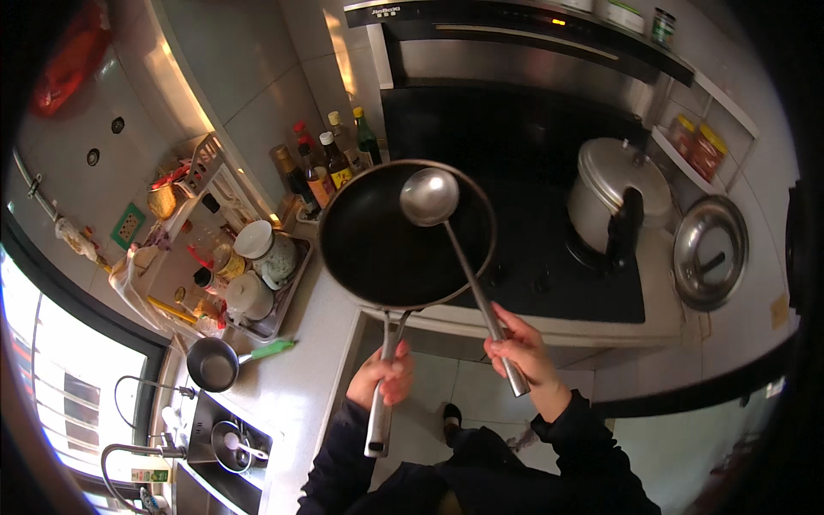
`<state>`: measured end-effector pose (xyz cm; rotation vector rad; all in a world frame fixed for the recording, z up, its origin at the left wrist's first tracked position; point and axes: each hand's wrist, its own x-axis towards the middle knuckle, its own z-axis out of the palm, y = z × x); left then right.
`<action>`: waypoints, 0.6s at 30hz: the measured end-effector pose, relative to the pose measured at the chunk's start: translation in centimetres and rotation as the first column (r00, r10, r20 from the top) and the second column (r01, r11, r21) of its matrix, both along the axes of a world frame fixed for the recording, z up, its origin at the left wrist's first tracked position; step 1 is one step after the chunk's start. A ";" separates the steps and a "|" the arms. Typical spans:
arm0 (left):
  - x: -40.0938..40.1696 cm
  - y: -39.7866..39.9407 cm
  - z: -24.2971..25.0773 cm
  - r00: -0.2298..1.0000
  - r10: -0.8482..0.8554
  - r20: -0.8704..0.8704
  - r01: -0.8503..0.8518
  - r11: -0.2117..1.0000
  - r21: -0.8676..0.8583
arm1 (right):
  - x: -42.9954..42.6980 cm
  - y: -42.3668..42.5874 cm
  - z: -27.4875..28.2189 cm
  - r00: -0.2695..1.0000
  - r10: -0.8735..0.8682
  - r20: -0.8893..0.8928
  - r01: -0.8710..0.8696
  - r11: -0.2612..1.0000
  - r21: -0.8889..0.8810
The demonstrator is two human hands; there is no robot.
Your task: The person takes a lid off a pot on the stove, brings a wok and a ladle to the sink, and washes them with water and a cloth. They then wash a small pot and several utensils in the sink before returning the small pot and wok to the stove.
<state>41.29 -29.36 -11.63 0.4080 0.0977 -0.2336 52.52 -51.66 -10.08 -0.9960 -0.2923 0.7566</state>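
Note:
A black frying pan or wok (373,244) with a long metal handle extends over the near left part of the stove. My left hand (385,376) is wrapped around its handle. In my right hand (524,354) is a stainless steel ladle (430,196), gripped near the end of its shaft. The ladle's bowl appears over the pan's dark interior; whether it touches the pan I cannot tell. No food shows inside the pan. Behind it lies the black glass cooktop (521,238).
A pressure cooker (605,193) stands on the right of the cooktop, near a steel lid (711,254). Sauce bottles (335,161) crowd the back left corner. Left are a tray (283,315) of jars, a small green-handled pan (212,364) and a sink (206,460) holding dishes.

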 end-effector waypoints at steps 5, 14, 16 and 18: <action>9.7 1.2 -0.9 0.995 -0.073 0.070 0.079 0.993 -0.083 | 7.6 2.7 0.1 0.991 -0.130 -0.018 0.129 0.991 -0.047; 15.8 1.0 -3.4 0.995 -0.098 0.018 0.099 0.992 -0.083 | 13.0 5.0 -2.6 0.969 -0.247 -0.019 0.246 0.968 -0.058; 15.4 1.6 -1.6 0.988 -0.062 -0.141 0.090 0.976 0.199 | 12.6 6.0 -2.8 0.951 -0.302 -0.064 0.301 0.953 -0.017; 13.2 3.0 -1.8 0.946 0.274 -0.174 -0.180 0.890 0.420 | 12.3 6.1 -3.6 0.957 -0.277 -0.088 0.281 0.960 0.024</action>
